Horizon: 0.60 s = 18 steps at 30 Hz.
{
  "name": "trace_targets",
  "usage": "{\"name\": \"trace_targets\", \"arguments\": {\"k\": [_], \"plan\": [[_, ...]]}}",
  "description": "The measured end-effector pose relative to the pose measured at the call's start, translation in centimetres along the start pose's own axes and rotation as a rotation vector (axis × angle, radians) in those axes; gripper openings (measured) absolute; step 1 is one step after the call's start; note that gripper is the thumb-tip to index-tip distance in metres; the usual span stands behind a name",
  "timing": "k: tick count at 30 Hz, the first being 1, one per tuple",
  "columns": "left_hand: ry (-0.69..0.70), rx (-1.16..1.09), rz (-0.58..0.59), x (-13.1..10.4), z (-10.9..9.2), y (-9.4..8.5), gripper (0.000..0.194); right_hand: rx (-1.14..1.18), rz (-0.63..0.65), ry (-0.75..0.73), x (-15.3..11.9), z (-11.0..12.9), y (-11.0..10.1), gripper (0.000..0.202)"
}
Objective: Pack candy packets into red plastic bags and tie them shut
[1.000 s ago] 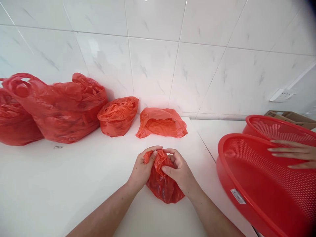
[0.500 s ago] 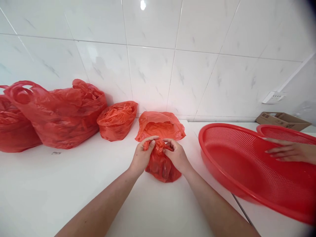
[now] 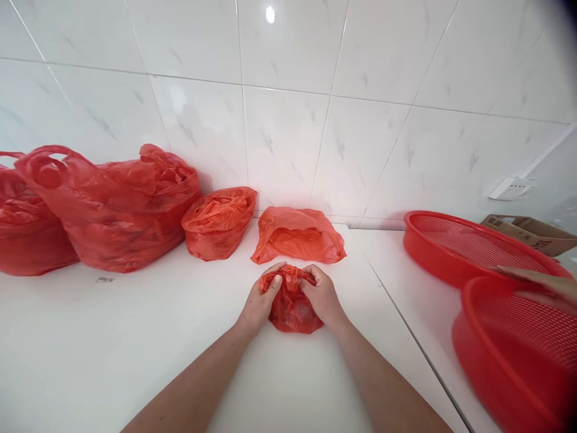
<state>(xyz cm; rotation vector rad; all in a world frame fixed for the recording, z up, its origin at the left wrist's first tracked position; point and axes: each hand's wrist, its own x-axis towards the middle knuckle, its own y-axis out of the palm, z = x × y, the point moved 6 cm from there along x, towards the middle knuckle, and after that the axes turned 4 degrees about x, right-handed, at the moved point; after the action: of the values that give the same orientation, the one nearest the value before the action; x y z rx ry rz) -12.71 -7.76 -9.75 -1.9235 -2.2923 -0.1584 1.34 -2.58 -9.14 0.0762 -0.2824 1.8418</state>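
Small red bag (image 3: 291, 308) sits on the white counter (image 3: 90, 349), its gathered top pinched by the closed left hand (image 3: 261, 300) and right hand (image 3: 321, 296). Thin, soft, light and likely slippery, it seems best gripped at that bunched neck. Behind it lie 4 more red bags (image 3: 298, 236).

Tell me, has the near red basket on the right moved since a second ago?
Yes. The near red basket has dropped back toward the right edge, showing the far basket and more counter beside the small bag.
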Motion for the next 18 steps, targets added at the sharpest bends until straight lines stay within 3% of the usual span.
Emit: {"name": "trace_targets", "arguments": {"k": [4,10,14,18], "plan": [[0.011,-0.009,-0.020,0.0,0.0,0.3,0.049,-0.053,-0.030,0.001,-0.2,0.0,0.2,0.008],[0.116,0.170,-0.098,-0.2,-0.4,0.4,0.026,-0.087,-0.060,-0.043,-0.6,-0.1,0.7,0.005],[0.234,0.326,-0.131,-0.5,-0.8,0.1,0.028,0.053,0.015,-0.069,-0.7,0.5,1.0,0.020],[0.303,0.395,-0.116,-0.7,-1.0,0.0,0.030,0.342,0.118,0.056,-0.6,0.4,1.2,0.024]]}}
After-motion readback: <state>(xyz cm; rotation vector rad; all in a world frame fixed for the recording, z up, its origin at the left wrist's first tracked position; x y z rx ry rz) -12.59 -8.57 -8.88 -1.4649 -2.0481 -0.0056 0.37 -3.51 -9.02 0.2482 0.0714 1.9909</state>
